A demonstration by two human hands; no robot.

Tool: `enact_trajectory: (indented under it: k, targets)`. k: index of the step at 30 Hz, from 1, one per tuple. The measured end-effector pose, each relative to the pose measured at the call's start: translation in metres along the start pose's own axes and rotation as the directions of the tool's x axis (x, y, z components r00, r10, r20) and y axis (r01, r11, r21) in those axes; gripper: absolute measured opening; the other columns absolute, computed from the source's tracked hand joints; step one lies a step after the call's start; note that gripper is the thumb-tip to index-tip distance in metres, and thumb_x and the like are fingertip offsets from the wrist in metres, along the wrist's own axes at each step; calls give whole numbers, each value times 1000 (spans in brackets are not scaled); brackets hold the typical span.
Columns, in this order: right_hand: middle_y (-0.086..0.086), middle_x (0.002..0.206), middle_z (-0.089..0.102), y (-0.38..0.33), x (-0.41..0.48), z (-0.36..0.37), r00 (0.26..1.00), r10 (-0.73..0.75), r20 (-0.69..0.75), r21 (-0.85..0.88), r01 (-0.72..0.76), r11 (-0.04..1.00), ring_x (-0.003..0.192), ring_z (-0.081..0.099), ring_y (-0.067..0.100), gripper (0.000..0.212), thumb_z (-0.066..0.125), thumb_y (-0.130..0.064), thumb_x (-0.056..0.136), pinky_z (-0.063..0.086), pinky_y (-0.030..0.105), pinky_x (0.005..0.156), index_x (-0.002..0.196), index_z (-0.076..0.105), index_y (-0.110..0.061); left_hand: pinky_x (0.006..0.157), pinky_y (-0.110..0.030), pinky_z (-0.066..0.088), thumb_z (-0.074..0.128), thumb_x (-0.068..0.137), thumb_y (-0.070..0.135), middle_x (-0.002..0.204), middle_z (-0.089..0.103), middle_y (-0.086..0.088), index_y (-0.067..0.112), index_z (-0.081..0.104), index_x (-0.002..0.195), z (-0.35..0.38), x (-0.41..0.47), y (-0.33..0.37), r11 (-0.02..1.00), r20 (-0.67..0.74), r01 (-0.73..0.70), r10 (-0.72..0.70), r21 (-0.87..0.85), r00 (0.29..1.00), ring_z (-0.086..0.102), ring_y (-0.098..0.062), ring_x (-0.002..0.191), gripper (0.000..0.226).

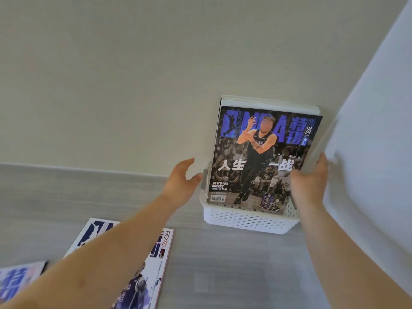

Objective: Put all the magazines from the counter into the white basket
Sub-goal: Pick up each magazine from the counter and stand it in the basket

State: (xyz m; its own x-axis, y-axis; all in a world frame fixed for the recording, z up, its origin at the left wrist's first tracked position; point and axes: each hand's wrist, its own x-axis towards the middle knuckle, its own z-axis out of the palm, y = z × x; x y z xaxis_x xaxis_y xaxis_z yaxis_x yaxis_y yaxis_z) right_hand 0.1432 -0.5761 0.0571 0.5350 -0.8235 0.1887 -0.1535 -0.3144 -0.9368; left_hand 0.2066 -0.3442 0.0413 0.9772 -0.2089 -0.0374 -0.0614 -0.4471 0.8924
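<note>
Grey wood-grained bench (223, 270), one, running along a plain pale wall. White basket (247, 221), one, plastic with perforated sides, standing on the bench at the wall, right of centre. Magazines standing upright in the basket: the front magazine (256, 157) has a dark cover with blue lettering "NBA 特刊", "2024" at the upper right, white "人生一战" across the middle, "MVP VS DPOY" at the lower left above a barcode, and a basketball player in dark kit; the rear magazines (267, 103) show only white page edges, number not countable. Magazines lying flat on the bench, two: the near magazine (166, 241), white-bordered and marked "2024", partly under the left forearm; the edge magazine (17, 279), cut by the frame's left border, with blue "特" legible. Grips, two, bare: left grip (180, 181) with fingers spread and holding nothing, just beside the basket's left rim; right grip (308, 177) curled round a pale grey slab (321, 143) seen edge-on at the basket's right side, identity unclear.
</note>
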Motion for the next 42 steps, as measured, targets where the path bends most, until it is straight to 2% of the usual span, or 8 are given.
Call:
enact_trajectory:
  k: [7, 14, 20, 26, 29, 33, 38, 42]
  targets:
    - [21, 145, 30, 13, -143, 16, 951, -177, 253, -279, 246, 928, 136, 25, 32, 62, 54, 1, 77, 19, 41, 114, 135, 31, -4, 107, -47, 35, 51, 87, 13, 144, 36, -12, 18, 27, 138, -99, -108, -110, 936, -114, 315, -300, 155, 947, 41, -33, 127, 57]
    - [2, 154, -11, 51, -309, 51, 614, 109, 782, -452, 438, 777, 140, -14, 20, 77, 35, -57, 85, -14, 31, 108, 142, -5, -23, 117, -40, 3, 34, 91, 41, 156, 0, -5, 15, -3, 143, -144, -173, -179, 691, -43, 345, -415, 635, 909, 2, -22, 143, 68]
    - [3, 151, -22, 51, -345, 56, 601, 194, 775, -565, 523, 639, 137, -24, 22, 77, 30, -57, 86, -20, 36, 105, 140, -14, -23, 110, -45, 30, 53, 84, 29, 140, 42, -12, 14, 23, 138, -154, -167, -169, 820, -69, 408, -417, 401, 906, 36, -32, 129, 64]
    - [-1, 154, -9, 43, -345, 60, 658, 191, 728, -568, 425, 705, 141, -12, 17, 73, 40, -47, 88, -13, 31, 109, 142, -3, -24, 83, -42, 49, 55, 83, 5, 117, 59, -22, 2, 37, 129, -175, -157, -160, 787, 29, 576, -585, -218, 810, 60, -34, 91, 49]
    - [-1, 155, 7, 39, -344, 61, 697, 173, 696, -530, 336, 779, 142, 2, 17, 70, 47, -38, 88, -3, 33, 115, 142, 7, -21, 69, -38, 53, 44, 84, -4, 88, 66, -17, -1, 53, 113, -183, -160, -160, 786, 164, 607, -587, -122, 793, 63, -31, 76, 30]
    - [5, 141, 43, 25, -335, 58, 748, 215, 628, -270, -51, 962, 124, 41, 16, 60, 56, -7, 83, 30, 30, 108, 136, 28, -15, 72, -38, 52, 45, 85, -5, 102, 63, -16, 8, 50, 116, -186, -161, -151, 855, 141, 508, -492, -110, 859, 62, -31, 84, 35]
    - [10, 142, 40, 9, -310, 47, 712, 372, 596, -45, -433, 901, 127, 42, 25, 66, 56, -12, 85, 32, 37, 105, 139, 19, -12, 88, -47, 49, 42, 86, -8, 100, 63, -9, 21, 54, 104, -188, -160, -119, 927, 117, 315, -297, -202, 948, 60, -32, 91, 35]
    - [8, 105, 67, 3, -291, 34, 635, 354, 686, 41, -521, 853, 92, 63, 20, 22, 52, -5, 85, 50, 36, 82, 106, 56, -12, 79, -44, 54, 41, 86, -9, 92, 72, -4, 27, 59, 95, -187, -161, -91, 943, 157, 172, -131, -285, 979, 67, -28, 84, 41]
